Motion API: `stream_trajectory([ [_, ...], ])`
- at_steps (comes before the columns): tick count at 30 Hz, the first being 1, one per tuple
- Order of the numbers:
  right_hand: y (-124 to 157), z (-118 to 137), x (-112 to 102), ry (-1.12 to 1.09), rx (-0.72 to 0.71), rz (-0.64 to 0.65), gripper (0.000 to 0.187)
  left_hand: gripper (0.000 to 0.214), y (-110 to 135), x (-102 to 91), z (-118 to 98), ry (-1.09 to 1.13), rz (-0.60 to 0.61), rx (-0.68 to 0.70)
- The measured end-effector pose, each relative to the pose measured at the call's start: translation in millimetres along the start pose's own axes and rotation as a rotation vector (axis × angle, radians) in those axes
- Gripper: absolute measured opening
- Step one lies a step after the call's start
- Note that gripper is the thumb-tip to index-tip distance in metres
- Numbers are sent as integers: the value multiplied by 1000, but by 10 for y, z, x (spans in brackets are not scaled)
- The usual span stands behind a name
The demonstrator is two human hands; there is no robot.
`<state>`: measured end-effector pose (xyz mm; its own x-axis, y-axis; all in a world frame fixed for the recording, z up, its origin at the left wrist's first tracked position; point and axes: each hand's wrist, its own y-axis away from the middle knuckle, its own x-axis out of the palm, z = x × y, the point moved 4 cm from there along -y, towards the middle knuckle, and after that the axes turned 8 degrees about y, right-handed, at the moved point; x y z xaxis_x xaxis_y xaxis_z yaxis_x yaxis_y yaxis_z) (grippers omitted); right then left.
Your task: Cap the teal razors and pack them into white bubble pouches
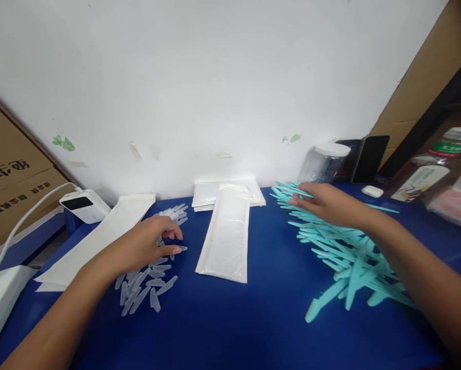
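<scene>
Near surface: a wide stretch of blue tabletop (222,329) shows in front, between the caps and the razors.
White block: a blue-labelled block (2,293) sits by the left edge.
Caps: translucent blade caps (141,288) lie scattered left of middle, thinning toward the near side.
Razors: a long pile of turquoise razors (342,246) slants from the right side toward the far edge; the nearest one juts out alone, and the right forearm crosses above the others.
Packet: a white clear-faced packet (228,236) lies mid-surface, strips of blue showing on both sides; its far end overlaps the stack.
Left hand: the left hand (178,242) is over the caps, thumb and fingers apart; one cap is at the thumb tip, contact unclear.
White sleeves: long flat sleeves (95,241) slant along the left side, partly behind the left forearm.
Right hand: the right hand (296,193) is at the pile's far end, a razor across its fingers; whether they clamp it, I cannot tell.
Far edge: a packet stack (257,192) lies against the wall (230,77), a screened white device (84,204) near the left corner, a white-lidded jar (328,162) toward the right.
</scene>
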<state>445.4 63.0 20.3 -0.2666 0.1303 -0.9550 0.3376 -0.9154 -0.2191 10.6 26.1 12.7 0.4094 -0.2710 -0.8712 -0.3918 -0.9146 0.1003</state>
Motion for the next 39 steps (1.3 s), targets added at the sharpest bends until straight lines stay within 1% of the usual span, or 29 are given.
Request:
stream_trajectory([
  [1, 0, 52, 42, -2, -20, 44, 47, 30, -8, 27, -16, 0, 11, 4],
  [3, 12, 147, 98, -4, -43, 86, 46, 31, -29, 85, -54, 2, 28, 7],
  [8, 66, 352, 155, -34, -97, 113, 45, 38, -69, 190, -192, 17, -1, 17],
  [11, 82, 415, 145, -51, -113, 94, 42, 39, -80, 225, -248, 44, -20, 17],
  [15, 85, 456, 124, -58, -106, 74, 41, 33, -90, 228, -274, 203, -92, 42],
  [17, 90, 482, 122, -69, -95, 73, 41, 36, -90, 224, -289, 303, -119, 73],
  [20, 116, 559, 146, -114, -106, 114, 42, 44, -84, 229, -321, 408, -109, 87],
  [25, 184, 746, 172, -204, -170, 173, 39, 36, -84, 249, -380, 559, -121, 81],
  [28, 202, 808, 175, -214, -196, 188, 39, 35, -106, 337, -386, 700, -71, 66],
  [30, 202, 813, 170, -201, -193, 184, 39, 33, -124, 394, -381, 737, -78, 71],
  [32, 203, 809, 161, -187, -187, 187, 38, 26, -134, 418, -384, 642, -153, 112],
  [35, 219, 827, 150, -180, -192, 220, 38, 16, -124, 429, -450, 345, -252, 275],
  [37, 236, 856, 145, -184, -199, 250, 39, 15, -101, 432, -506, 195, -293, 400],
  [39, 254, 890, 146, -191, -204, 275, 39, 17, -80, 423, -541, 92, -349, 464],
])
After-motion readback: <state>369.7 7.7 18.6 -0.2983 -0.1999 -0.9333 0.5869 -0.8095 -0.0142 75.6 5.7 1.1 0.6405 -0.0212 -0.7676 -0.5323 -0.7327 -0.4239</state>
